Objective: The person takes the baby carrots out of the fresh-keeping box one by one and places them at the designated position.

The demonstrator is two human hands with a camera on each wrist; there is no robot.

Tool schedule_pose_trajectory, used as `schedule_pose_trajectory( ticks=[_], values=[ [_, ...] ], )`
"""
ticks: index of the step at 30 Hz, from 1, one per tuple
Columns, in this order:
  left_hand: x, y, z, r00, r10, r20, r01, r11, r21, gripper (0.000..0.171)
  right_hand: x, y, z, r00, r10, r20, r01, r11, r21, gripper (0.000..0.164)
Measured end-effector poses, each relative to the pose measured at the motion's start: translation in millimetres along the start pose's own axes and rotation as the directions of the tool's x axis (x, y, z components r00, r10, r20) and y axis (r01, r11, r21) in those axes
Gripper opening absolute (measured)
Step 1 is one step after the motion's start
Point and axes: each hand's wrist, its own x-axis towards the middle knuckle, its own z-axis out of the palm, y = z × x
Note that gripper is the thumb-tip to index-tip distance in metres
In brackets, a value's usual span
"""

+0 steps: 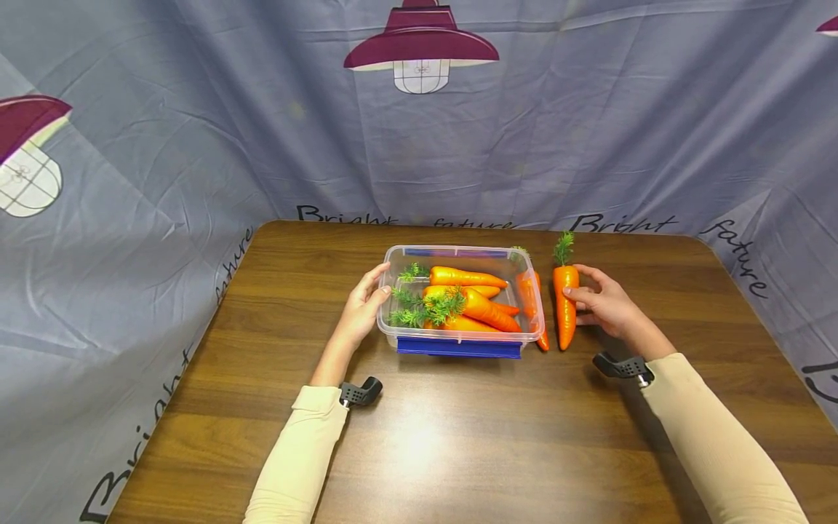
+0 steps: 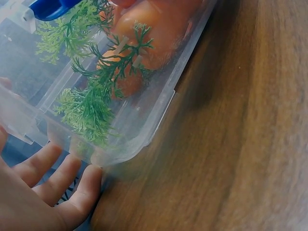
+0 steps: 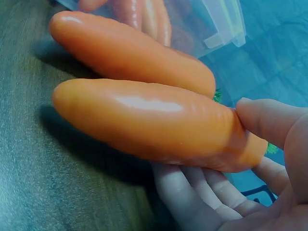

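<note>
A clear plastic box (image 1: 460, 336) with blue clips holds several orange carrots (image 1: 487, 309) with green feathery tops. At the box's left end is my left hand (image 1: 360, 306), its thumb on the rim and its fingers against the outer wall; the left wrist view shows fingertips (image 2: 89, 180) touching the plastic. My right hand (image 1: 605, 302) pinches a carrot (image 3: 159, 125) between thumb and fingers, right of the box, its leafy top pointing away from me. Another carrot (image 3: 134, 53) lies between that one and the box, partly hidden behind the box wall in the head view.
The brown wooden table (image 1: 419, 437) reaches to a grey-blue curtain (image 1: 425, 160) printed with lamps and lettering, which hangs behind and at both sides. A black camera mount (image 1: 361, 393) sits on the left wrist and another mount (image 1: 622, 366) on the right.
</note>
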Motion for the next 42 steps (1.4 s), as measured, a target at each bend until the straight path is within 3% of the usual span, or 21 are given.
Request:
schedule_pose_trajectory(
  ticks=[16, 22, 27, 34, 42],
  values=[
    [-1.2, 1.7, -0.6, 1.000, 0.004, -0.005, -0.004, 1.000, 0.023, 0.051, 4.6, 7.7, 12.5, 0.992, -0.064, -0.104, 0.053, 0.993, -0.110, 0.079],
    [-0.9, 2.4, -0.5, 1.000, 0.008, 0.002, -0.008, 0.999, 0.039, 0.051, 4.3, 9.5, 13.2, 0.990, -0.067, -0.125, 0.056, 0.994, -0.090, 0.079],
    [-0.7, 1.0, -1.2, 1.000, 0.013, 0.005, -0.013, 0.999, 0.043, 0.051, 5.2, 9.3, 13.4, 0.991, -0.044, -0.129, 0.030, 0.994, -0.108, 0.080],
    [1.3, -0.2, 0.2, 0.999, 0.050, -0.004, -0.049, 0.998, 0.035, 0.050, 6.9, 2.0, 15.3, 0.993, -0.009, -0.120, -0.019, 0.973, -0.228, 0.082],
    [0.7, -1.0, 1.1, 0.999, 0.043, -0.002, -0.043, 0.999, 0.033, 0.050, 7.4, -3.8, 19.7, 0.990, 0.046, -0.135, -0.081, 0.961, -0.264, 0.085]
  ],
)
